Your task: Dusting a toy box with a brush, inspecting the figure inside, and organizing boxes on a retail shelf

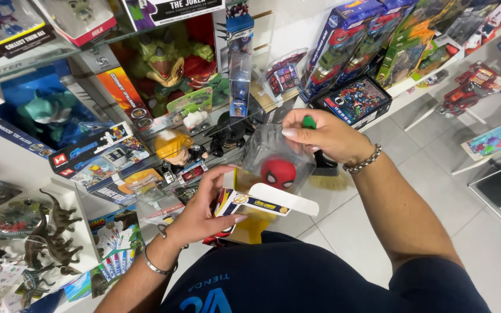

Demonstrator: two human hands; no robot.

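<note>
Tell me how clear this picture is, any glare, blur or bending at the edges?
Head view: bright, even shop light; both hands are sharp, the left hand on the toy box, the right hand on its clear plastic insert, which shows soft glare; the glass shelf reflects; shelves bend at the edges from the wide lens.

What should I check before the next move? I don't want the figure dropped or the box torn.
1. Left hand grips the box: ok.
2. Box flap open, out of the way: ok.
3. Right hand grips the clear plastic shell from above: ok.
4. Red masked figure sits inside the shell: ok.
5. Shell fully out of the box: not ok, its lower end is still inside.
6. Box unharmed: cannot tell.
</note>
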